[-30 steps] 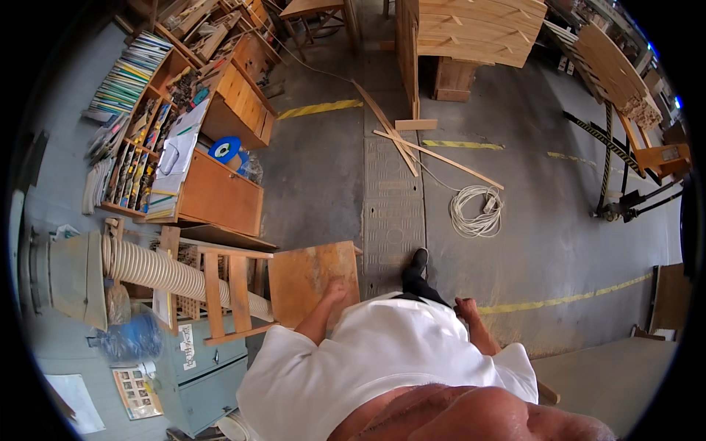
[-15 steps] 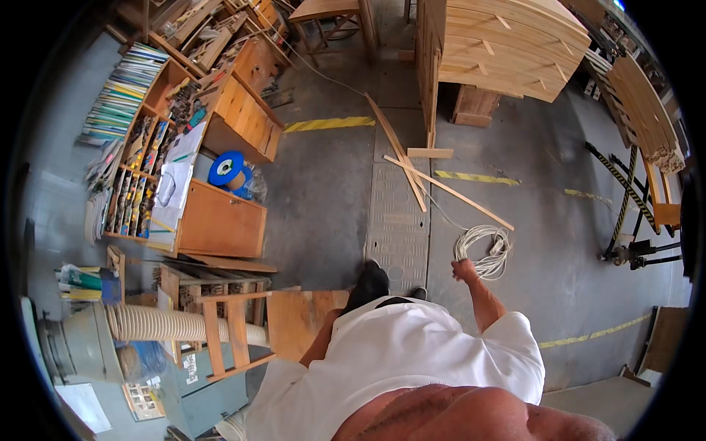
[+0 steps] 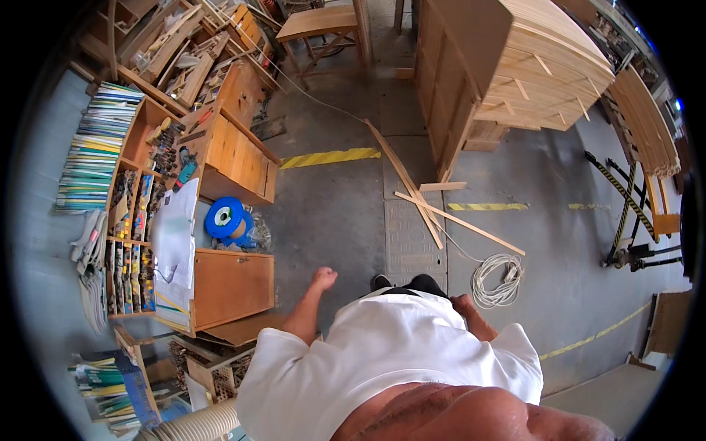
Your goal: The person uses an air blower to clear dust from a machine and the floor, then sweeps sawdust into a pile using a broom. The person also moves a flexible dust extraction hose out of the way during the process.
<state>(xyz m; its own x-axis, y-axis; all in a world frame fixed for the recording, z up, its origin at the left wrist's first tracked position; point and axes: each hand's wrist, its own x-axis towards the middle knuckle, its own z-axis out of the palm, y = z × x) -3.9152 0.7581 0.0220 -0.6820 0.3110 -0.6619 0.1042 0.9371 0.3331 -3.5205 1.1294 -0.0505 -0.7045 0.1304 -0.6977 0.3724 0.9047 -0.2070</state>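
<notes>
My left hand [image 3: 323,278] is out in front of my body over the bare floor, right of an orange-brown cabinet [image 3: 234,289]. Its fingers are curled into a loose fist, and nothing shows in it. Close to my right hip is my right hand [image 3: 462,304], fingers curled, with no object visible in it. Just beyond it in the view, a coil of white cable [image 3: 497,281] lies on the floor, apart from the hand. Two long wooden strips [image 3: 471,224] cross each other on the floor ahead.
On the left stands a workbench with papers [image 3: 174,242], tools and a blue spool [image 3: 226,218] beside it. A tall wooden cabinet [image 3: 460,81] and stacked boards [image 3: 540,88] are ahead right. The cable runs across the floor. A striped lift frame [image 3: 625,195] stands far right.
I have moved forward, so the bench and cabinets sit lower in view. My left hand has swung forward into sight; my right hand has drawn back toward my hip.
</notes>
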